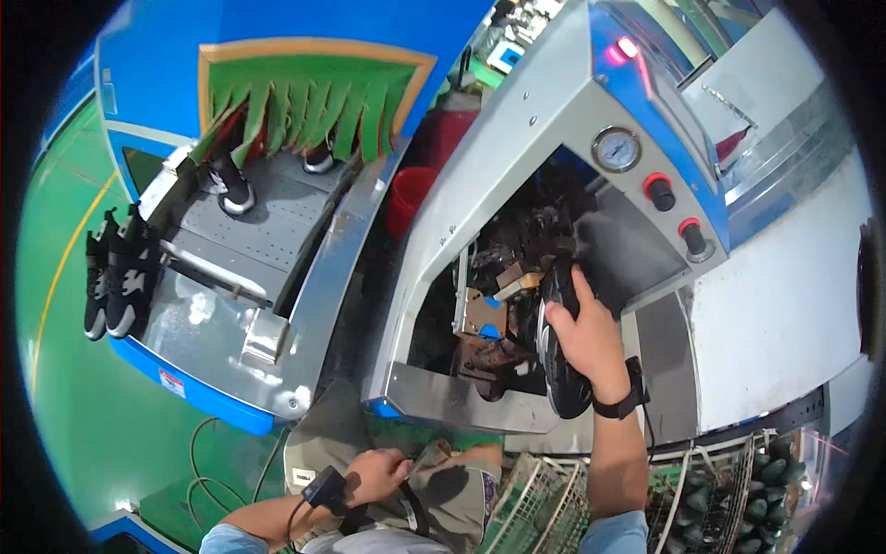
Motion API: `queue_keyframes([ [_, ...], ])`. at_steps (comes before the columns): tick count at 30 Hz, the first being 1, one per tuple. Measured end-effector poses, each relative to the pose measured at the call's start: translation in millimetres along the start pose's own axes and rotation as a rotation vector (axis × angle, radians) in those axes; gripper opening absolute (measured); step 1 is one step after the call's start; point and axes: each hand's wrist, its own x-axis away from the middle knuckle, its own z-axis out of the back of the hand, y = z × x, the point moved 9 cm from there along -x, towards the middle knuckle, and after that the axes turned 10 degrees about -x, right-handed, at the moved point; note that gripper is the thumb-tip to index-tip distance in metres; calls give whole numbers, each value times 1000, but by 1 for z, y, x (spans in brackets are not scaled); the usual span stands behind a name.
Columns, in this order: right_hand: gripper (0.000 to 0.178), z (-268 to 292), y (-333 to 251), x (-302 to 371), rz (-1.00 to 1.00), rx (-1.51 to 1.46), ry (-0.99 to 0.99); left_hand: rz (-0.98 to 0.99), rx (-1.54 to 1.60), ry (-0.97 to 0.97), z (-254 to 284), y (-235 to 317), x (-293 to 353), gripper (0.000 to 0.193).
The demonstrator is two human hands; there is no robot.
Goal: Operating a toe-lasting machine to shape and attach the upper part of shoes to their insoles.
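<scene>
In the opening of a grey and blue machine (420,231), my right hand (589,337) grips a black shoe (559,355) from its right side. The shoe stands nearly lengthwise, with a pale sole edge showing. Just left of it sit a metal block with blue inserts (484,312) and dark, greasy machine parts (526,231). Down over my lap, my left hand (377,475) has its fingers curled inward. Whether anything lies inside those fingers is hidden.
A conveyor (249,231) at left carries black shoes (233,189) by a green strip curtain (314,106). A pair of black-and-white shoes (127,277) rests on its left edge. A pressure gauge (616,150) and knobs (660,192) face me. Wire racks (535,499) stand below right.
</scene>
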Motion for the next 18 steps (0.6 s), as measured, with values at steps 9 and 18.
queue_keyframes([
  [9, 82, 38, -29, 62, 149, 79, 365, -169, -62, -42, 0, 95, -12, 39],
  [18, 66, 17, -41, 271, 426, 72, 303, -293, 1257, -502, 10, 170, 16, 68],
])
